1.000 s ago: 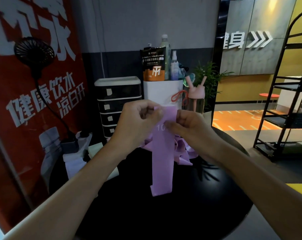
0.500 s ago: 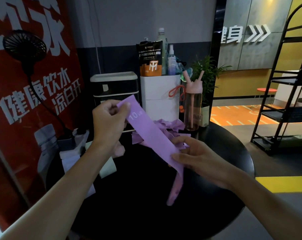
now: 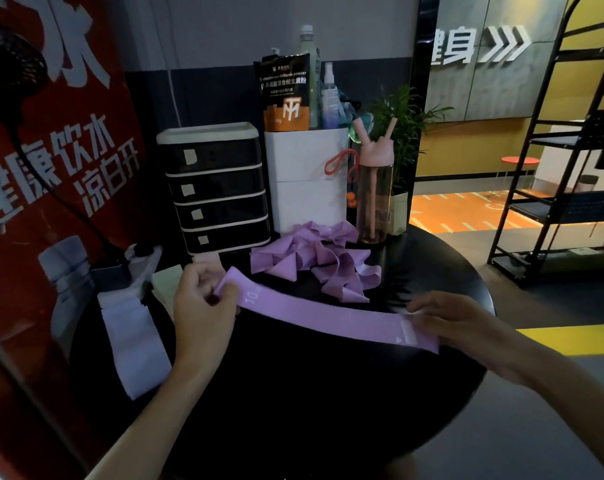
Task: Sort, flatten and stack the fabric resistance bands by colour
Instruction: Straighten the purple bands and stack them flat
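A long purple band [image 3: 321, 315] marked "10" stretches flat across the round black table [image 3: 293, 403]. My left hand [image 3: 203, 306] pinches its left end, fingers curled round the fabric. My right hand [image 3: 446, 317] lies on its right end with the fingers spread out over it. Behind the band sits a crumpled heap of purple bands [image 3: 314, 261]. At the table's left edge lie a pale lilac band [image 3: 134, 341], a pale green one [image 3: 165, 285] and a pink one [image 3: 209, 263], partly hidden by my left hand.
A black drawer unit [image 3: 217, 188], a white box [image 3: 305, 181] with bottles and a pouch, a pink drinking bottle [image 3: 375, 188] and a potted plant [image 3: 397, 161] line the table's back. A fan and red poster stand left; a black shelf rack [image 3: 563, 168] stands right.
The band went from hanging between both hands to lying stretched flat on the table. My left hand dropped to the table with its end; my right hand slid out to the right end.
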`<state>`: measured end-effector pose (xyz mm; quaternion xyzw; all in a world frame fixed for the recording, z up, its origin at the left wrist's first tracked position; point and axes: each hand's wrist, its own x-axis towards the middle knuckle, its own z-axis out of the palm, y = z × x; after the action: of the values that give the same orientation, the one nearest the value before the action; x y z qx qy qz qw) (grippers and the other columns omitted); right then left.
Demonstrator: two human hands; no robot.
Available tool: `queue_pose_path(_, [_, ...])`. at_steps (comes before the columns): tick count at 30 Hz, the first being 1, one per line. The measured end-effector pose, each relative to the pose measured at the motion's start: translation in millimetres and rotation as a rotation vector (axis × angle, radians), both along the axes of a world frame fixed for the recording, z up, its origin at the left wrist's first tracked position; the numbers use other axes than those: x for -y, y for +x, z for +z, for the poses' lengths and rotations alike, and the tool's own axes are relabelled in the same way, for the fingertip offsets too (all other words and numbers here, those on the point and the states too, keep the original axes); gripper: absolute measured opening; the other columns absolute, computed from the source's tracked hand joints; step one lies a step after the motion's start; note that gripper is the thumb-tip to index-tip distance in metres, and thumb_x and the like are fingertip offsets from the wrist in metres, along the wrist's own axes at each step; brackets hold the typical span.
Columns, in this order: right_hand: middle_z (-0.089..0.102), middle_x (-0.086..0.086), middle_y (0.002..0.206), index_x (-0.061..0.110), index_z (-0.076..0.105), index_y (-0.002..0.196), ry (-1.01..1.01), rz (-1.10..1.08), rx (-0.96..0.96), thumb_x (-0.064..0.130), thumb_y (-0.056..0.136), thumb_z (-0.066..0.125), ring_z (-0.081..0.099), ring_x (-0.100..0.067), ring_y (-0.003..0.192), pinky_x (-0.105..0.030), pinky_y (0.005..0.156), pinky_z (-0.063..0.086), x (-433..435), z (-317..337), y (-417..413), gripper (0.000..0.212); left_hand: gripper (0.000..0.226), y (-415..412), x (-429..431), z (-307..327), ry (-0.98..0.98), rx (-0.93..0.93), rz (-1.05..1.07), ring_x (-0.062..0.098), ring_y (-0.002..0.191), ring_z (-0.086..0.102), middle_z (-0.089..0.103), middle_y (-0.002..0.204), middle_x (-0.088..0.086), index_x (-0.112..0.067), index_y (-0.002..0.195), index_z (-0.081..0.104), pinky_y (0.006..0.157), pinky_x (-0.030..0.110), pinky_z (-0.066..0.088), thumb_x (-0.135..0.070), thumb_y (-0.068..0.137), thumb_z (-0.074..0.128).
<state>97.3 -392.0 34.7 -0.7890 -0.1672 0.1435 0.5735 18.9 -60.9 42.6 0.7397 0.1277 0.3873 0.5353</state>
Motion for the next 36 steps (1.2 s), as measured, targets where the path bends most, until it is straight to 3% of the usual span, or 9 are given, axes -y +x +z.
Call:
queue_pose_path(5, [0.068,0.001,0.085,0.025,0.064,0.082,-0.349,-0.157,0.366,0.003,0.095,0.054,0.061,-0.010,0.077,-0.010,0.061,0.043,4,-19,13,0.027,0.023,-16,4,-31,0.289,-0.179,-0.127,-0.007,0.077,0.059,0.065,0.085,-0.007,-0.022,0.090,0.064,0.067,0.004,0.041,0.001,0.091,0.061])
queue_pose_path(7, [0.065,0.007,0.081,0.031,0.060,0.075,-0.423,-0.188,0.479,0.006,0.094,0.056,0.060,-0.006,0.075,-0.013,0.064,0.042,4,-27,17,0.032,0.021,-17,1,-42,0.396,-0.238,-0.153,-0.002,0.076,0.060,0.065,0.080,-0.008,-0.018,0.084,0.066,0.066,0.007,0.043,0.001,0.090,0.061])
queue_pose_path(11, [0.061,0.010,0.075,0.037,0.053,0.069,-0.491,-0.202,0.577,0.010,0.093,0.060,0.056,-0.002,0.070,-0.014,0.063,0.040,2,-38,23,0.037,0.019,-15,-3,-55,0.611,-0.364,-0.172,0.010,0.074,0.057,0.058,0.080,-0.008,-0.021,0.078,0.063,0.069,0.039,0.052,-0.005,0.088,0.061])
queue_pose_path(13, [0.056,0.014,0.073,0.042,0.050,0.068,-0.534,-0.204,0.599,0.015,0.095,0.059,0.052,-0.004,0.069,-0.019,0.060,0.037,4,-42,26,0.039,0.015,-16,-3,-60,0.758,-0.370,-0.131,0.011,0.081,0.052,0.049,0.089,-0.009,-0.021,0.076,0.062,0.066,0.036,0.051,-0.008,0.084,0.066])
queue_pose_path(16, [0.044,0.019,0.088,0.045,0.053,0.082,-0.673,-0.259,0.687,0.030,0.095,0.056,0.039,-0.009,0.087,-0.032,0.075,0.031,3,-47,22,0.021,0.010,-13,-4,-67,0.914,-0.275,-0.079,0.019,0.099,0.049,0.046,0.108,-0.003,-0.016,0.088,0.068,0.078,0.031,0.045,-0.013,0.079,0.070])
queue_pose_path(19, [0.042,0.019,0.099,0.040,0.061,0.095,-0.690,-0.249,0.790,0.036,0.092,0.060,0.032,-0.005,0.098,-0.033,0.084,0.029,-5,-47,15,0.005,0.025,-11,-2,-67,0.964,-0.209,-0.191,0.011,0.104,0.050,0.053,0.111,-0.011,-0.023,0.099,0.070,0.083,0.031,0.041,-0.032,0.085,0.052])
queue_pose_path(23, [0.042,0.025,0.098,0.048,0.052,0.092,-0.742,-0.111,0.746,0.039,0.091,0.058,0.033,-0.001,0.099,-0.029,0.087,0.023,-11,-51,11,0.011,0.020,-11,0,-67,1.012,-0.238,-0.295,0.002,0.087,0.053,0.057,0.095,-0.022,-0.037,0.086,0.067,0.076,0.022,0.029,-0.037,0.086,0.047])
queue_pose_path(28, [0.044,0.024,0.099,0.041,0.061,0.095,-0.739,-0.148,0.779,0.035,0.092,0.057,0.029,0.001,0.096,-0.027,0.087,0.020,-16,-51,11,0.007,0.024,-9,4,-64,0.975,-0.257,-0.274,0.000,0.084,0.049,0.056,0.091,-0.022,-0.037,0.084,0.065,0.077,0.026,0.031,-0.041,0.086,0.042])
queue_pose_path(36, [0.058,0.007,0.082,0.019,0.064,0.079,-0.518,-0.114,0.694,0.020,0.089,0.058,0.053,-0.016,0.079,-0.045,0.076,0.048,-69,-39,24,0.011,0.013,59,58,-30,0.900,-0.273,-0.278,0.014,0.099,0.058,0.063,0.103,-0.012,-0.027,0.101,0.067,0.087,0.036,0.037,-0.032,0.091,0.061])
